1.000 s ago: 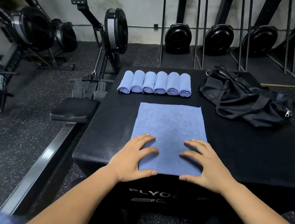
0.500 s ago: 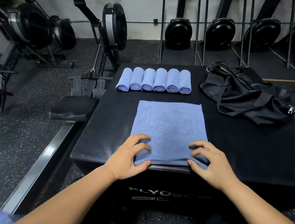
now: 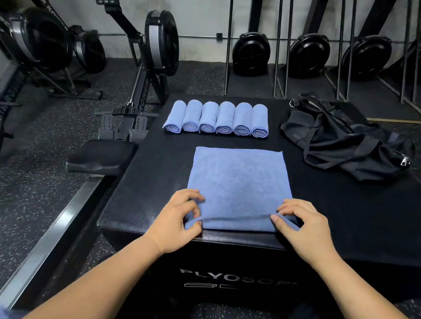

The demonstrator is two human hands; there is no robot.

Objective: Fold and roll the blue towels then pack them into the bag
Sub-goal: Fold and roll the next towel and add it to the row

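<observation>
On the front of the black padded box [image 3: 246, 261], white letters read "PLYOSOF". Upon its tabletop [image 3: 352, 210] lies the flat blue terry towel [image 3: 239, 182]. The left hand [image 3: 176, 222] and right hand [image 3: 305, 228], spread flat one second ago, now each have the grip pinched on its near hem. Six rolled blue towels [image 3: 217, 118] and the black fabric bag [image 3: 346, 140] lie behind.

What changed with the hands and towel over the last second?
The left hand and right hand, lying open on the spread towel before, slid back to its near edge and now pinch it, lifting it into a low ridge. The six rolled towels and the black bag stayed put.
</observation>
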